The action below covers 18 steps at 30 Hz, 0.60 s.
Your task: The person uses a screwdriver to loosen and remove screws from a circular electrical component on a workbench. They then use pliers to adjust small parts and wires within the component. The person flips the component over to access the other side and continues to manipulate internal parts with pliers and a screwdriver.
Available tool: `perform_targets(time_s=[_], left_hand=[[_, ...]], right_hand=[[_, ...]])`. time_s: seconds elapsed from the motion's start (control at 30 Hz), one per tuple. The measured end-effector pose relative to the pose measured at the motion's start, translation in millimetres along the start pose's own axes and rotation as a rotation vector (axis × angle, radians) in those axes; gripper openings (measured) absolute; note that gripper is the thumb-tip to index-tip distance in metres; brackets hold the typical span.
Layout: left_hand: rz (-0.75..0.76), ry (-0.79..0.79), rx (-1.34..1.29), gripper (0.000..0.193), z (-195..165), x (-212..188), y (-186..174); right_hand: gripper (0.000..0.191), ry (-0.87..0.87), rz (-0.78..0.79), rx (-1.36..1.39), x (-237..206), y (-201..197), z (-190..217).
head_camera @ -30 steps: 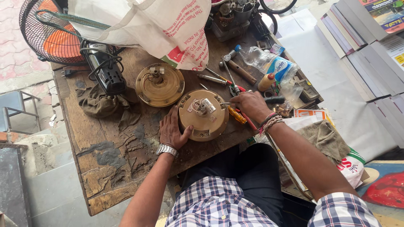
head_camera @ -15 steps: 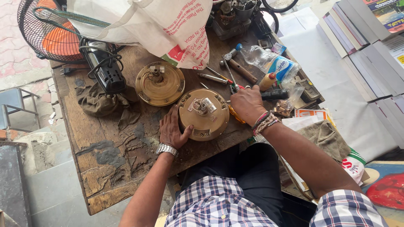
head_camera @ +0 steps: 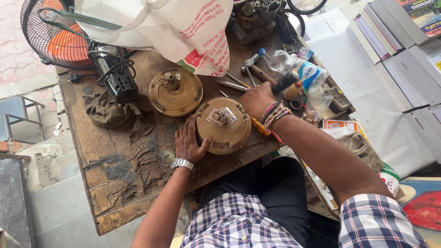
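The round brass-coloured fan motor housing [head_camera: 223, 125] lies flat on the worn wooden table [head_camera: 115, 174], close to the near edge, just above the person's lap. The left hand [head_camera: 188, 143] lies open against the housing's left rim, palm on the table, fingers spread and unclenched. The right hand [head_camera: 257, 99] is clenched around a dark tool handle [head_camera: 284, 82], raised just beside the housing's upper right rim. A second motor housing [head_camera: 175, 92] sits just beyond, nearly touching the first. Free room lies mainly to the left: bare, cracked tabletop runs out to the left and near edges, with only a dark rag [head_camera: 110, 112] there. The right side is crowded with hand tools [head_camera: 239, 85] and a clear plastic bag [head_camera: 298, 73] holding small packets. A white woven sack [head_camera: 174, 27] overhangs the far edge.
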<state>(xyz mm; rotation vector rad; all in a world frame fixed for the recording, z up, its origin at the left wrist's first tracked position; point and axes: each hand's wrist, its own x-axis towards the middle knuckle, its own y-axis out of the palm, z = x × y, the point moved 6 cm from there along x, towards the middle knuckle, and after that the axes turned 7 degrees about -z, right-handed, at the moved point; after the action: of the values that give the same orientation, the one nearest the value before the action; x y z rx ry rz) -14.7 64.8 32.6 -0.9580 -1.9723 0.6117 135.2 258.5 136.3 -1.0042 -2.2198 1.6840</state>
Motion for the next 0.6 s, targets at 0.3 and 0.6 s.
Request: perform_targets(time_s=[0.3, 0.6], left_hand=[[0.000, -0.021, -0.017, 0.097, -2, 1, -2], [-0.005, -0.010, -0.016, 0.096, -2, 1, -3]], right_hand=[[0.024, -0.050, 0.105, -0.048, 11, -11, 7], [0.025, -0.051, 0.162, -0.052, 8, -15, 6]])
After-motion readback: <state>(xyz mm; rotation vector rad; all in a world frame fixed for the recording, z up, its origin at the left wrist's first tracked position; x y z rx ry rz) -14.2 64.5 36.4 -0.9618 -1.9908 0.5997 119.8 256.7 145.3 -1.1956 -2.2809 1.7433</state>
